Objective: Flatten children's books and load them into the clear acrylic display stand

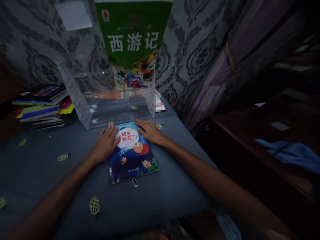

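Note:
A blue picture book (132,156) with red Chinese characters and cartoon fish lies flat on the table, its cover up. My left hand (106,143) rests along the upper left edge of this book, fingers stretched out and thumb over the cover. At the upper right corner lies my right hand (150,131), its fingers extended and touching the cover. Just behind both hands is a clear plastic stand (120,111). A green book (136,20) with white characters stands upright in it, leaning back.
Several books are stacked (47,106) at the back left. The table (75,186) has a grey-blue cloth with yellow patterns. Its right edge drops toward a dark red surface (240,143) holding a blue cloth (290,153). A purple curtain (212,73) hangs beside the patterned wall.

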### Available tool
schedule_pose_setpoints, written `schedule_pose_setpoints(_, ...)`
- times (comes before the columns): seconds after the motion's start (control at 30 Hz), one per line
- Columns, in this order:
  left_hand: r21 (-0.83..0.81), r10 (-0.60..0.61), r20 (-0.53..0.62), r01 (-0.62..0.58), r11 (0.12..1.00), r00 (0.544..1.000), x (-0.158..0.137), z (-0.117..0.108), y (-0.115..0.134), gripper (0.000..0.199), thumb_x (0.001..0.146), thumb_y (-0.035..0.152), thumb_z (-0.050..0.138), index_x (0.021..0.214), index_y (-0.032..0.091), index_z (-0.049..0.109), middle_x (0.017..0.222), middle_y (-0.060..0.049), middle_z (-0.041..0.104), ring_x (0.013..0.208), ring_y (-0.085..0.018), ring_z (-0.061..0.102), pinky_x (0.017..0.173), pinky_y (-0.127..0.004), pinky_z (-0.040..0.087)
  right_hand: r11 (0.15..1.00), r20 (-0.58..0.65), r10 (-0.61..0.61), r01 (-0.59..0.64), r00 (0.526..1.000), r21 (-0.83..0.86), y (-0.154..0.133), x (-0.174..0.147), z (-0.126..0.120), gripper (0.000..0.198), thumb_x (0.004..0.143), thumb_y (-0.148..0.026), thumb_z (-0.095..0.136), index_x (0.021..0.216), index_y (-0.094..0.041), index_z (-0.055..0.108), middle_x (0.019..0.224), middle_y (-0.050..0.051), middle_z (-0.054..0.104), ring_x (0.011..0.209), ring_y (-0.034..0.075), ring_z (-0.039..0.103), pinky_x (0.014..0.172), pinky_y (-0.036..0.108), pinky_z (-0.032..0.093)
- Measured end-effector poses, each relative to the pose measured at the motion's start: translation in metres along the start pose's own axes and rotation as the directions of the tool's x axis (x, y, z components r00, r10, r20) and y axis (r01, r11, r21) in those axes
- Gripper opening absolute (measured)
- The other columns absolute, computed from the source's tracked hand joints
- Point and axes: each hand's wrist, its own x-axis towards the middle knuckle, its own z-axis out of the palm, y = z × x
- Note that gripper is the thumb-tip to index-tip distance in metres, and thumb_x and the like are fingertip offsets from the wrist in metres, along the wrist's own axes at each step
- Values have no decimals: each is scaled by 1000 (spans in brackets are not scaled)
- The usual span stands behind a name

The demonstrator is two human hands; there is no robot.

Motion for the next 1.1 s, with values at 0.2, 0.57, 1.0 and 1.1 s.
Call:
schedule_pose_setpoints(0.2, -12, 102, 144, -102, 995, 984, 8, -8, -1, 63, 103, 45, 25, 149, 3, 33, 158, -22, 29, 149, -30, 23, 119, -50, 21, 1000, 8, 4, -4, 1000, -23, -3, 0, 0, 42, 100, -22, 45, 139, -9, 52, 148, 14, 50, 138, 24, 45, 117, 45, 30)
schedule_pose_setpoints(0.57, -462, 634, 275, -479, 746, 723, -23, -40, 93, 57, 103, 46, 35, 155, 25, 26, 163, -3, 24, 150, -22, 21, 123, -45, 2, 1000, -13, -16, 16, 1000, -19, 1, 0, 3, 38, 102, -24, 42, 138, -18, 52, 149, 10, 50, 138, 23, 45, 116, 48, 31)
schedule_pose_setpoints(1.0, -396, 738, 196, -636, 662, 646, -26, -45, 100, 47, 105, 31, 35, 152, 25, 34, 159, -2, 33, 149, -17, 23, 125, -42, 6, 999, -41, 7, -9, 999, -47, -4, -3, 2, 39, 101, -24, 42, 138, -18, 54, 148, 9, 52, 137, 21, 46, 117, 46, 30)
schedule_pose_setpoints(1.1, -391, 733, 191, -634, 667, 653, -26, -47, 101, 47, 105, 32, 35, 151, 24, 35, 159, -2, 34, 149, -16, 23, 125, -41, 7, 999, -61, -1, -2, 998, -44, -3, -2, 4, 40, 101, -25, 41, 137, -21, 55, 147, 8, 52, 136, 21, 47, 116, 47, 31)
